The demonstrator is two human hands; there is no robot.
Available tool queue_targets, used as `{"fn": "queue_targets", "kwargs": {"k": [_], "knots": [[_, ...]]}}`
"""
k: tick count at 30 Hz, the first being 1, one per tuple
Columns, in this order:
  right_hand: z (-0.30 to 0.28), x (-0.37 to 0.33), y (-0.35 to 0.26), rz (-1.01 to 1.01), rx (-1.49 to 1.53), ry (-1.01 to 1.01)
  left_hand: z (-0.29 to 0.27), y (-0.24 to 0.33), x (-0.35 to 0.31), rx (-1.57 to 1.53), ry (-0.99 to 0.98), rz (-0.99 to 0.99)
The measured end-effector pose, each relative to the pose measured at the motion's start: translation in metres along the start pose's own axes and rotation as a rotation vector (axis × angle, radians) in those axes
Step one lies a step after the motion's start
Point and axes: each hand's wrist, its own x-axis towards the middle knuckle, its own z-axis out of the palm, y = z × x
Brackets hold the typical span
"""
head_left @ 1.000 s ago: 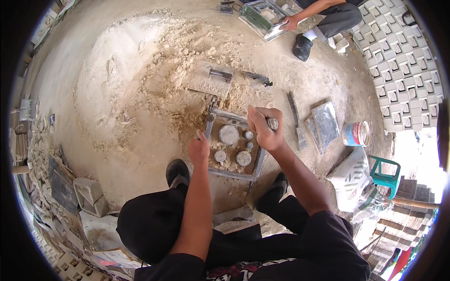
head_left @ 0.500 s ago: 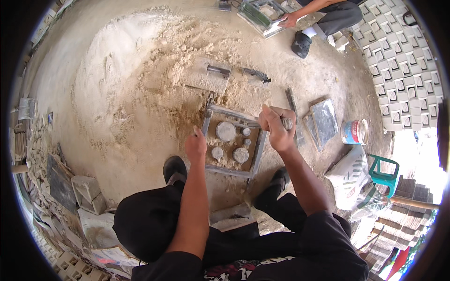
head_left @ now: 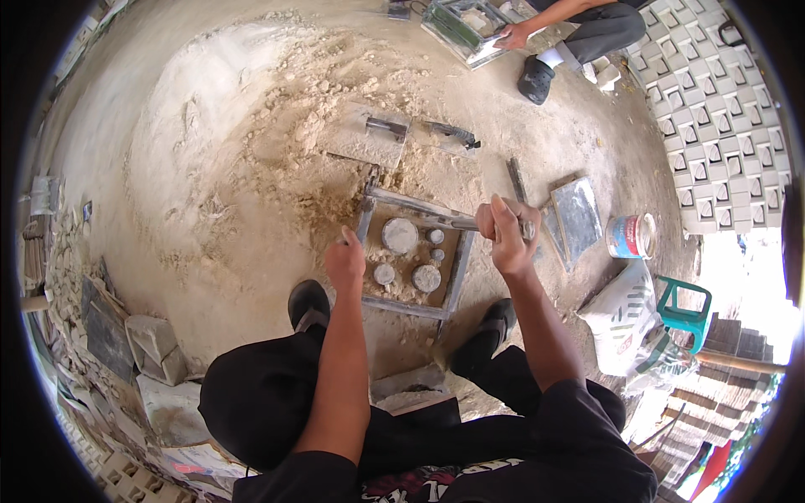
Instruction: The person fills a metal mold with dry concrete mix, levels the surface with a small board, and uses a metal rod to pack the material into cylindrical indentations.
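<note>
A square mould frame (head_left: pixel 402 309) of grey bars lies on the ground before me. Inside it, several round pale discs (head_left: pixel 400 235) of different sizes sit among loose sandy material. My right hand (head_left: pixel 508 232), at the frame's far right corner, is closed around the rounded grey handle of a hand tool (head_left: pixel 530 228). A narrow part of it seems to reach left over the frame's bar; its exact kind is unclear. Beside the frame's left bar, my left hand (head_left: pixel 345 261) is closed with the thumb up. What it holds, if anything, is hidden.
Crumbly sand (head_left: pixel 285 126) spreads beyond the frame, with a handled float (head_left: pixel 369 142) and a dark tool (head_left: pixel 453 134). Flat plates (head_left: pixel 579 214), a bucket (head_left: pixel 631 235), a sack (head_left: pixel 620 323) and a green stool (head_left: pixel 683 314) stand right. Another person's hand (head_left: pixel 510 36) touches a box-like frame (head_left: pixel 465 29).
My right hand has shifted a little to the right with the tool, past the frame's corner. My left hand keeps nearly the same place beside the frame.
</note>
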Motion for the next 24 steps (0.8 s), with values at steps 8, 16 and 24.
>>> {"fn": "queue_targets", "kwargs": {"k": [8,16,24], "knots": [[0.021,0.008,0.018,-0.156,-0.105,0.054,-0.004,0.006,0.005,0.022,-0.011,-0.059],[0.054,0.022,0.011,0.036,-0.039,0.083,0.002,-0.008,0.004,-0.041,-0.015,-0.041],[0.068,0.027,0.043,-0.013,-0.17,-0.039,0.004,0.001,0.008,-0.014,-0.017,-0.009]]}}
